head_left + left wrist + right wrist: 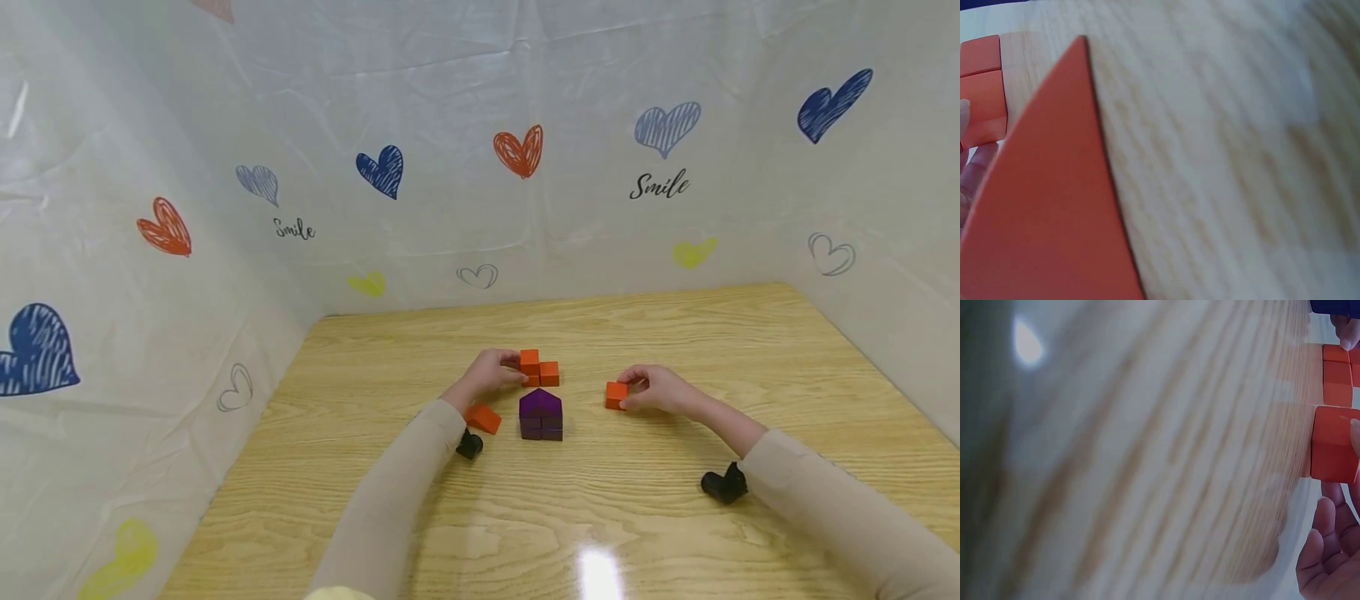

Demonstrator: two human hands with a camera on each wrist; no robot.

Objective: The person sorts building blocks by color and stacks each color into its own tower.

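In the head view, a small group of orange cubes [549, 373] stands near the table's middle, one cube [529, 362] set on top of another. My left hand [491, 372] is at the left side of this stack, thumb in front and fingers partly hidden behind, pinching an orange cube. My right hand [658, 390] pinches a separate orange cube [617, 395] to the right, between thumb and fingers; the right wrist view shows this cube [1335, 445] too. Nearer me is a purple block house [541, 421] with a pointed top.
An orange triangular block [484, 418] lies beside my left forearm and looms large in the left wrist view. Black wrist-worn devices [723, 483] show at both sleeves. A white sheet [450, 242] printed with hearts stands around the wooden table [637, 508].
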